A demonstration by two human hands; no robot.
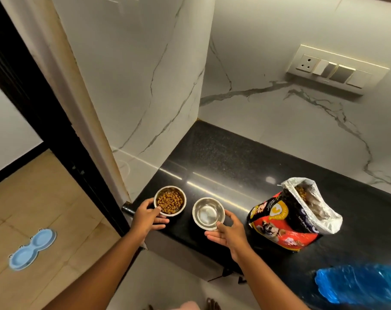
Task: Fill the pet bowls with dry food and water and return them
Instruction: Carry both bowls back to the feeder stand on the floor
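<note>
Two small steel bowls stand on the black counter (223, 157) near its left front corner. The left bowl (170, 200) is filled with brown dry food, and my left hand (148, 217) grips its near rim. The right bowl (208, 213) holds clear water. My right hand (228, 231) touches that bowl's near right rim, thumb on the edge, fingers spread under it. An open red and black pet food bag (288, 222) stands to the right of the bowls, kibble showing at its foil mouth.
A blue double-bowl holder (32, 249) lies on the tiled floor at the lower left. A blue plastic bag (358, 285) sits at the counter's near right. A marble pillar and a dark door frame rise left of the counter. A switch panel (337, 72) is on the back wall.
</note>
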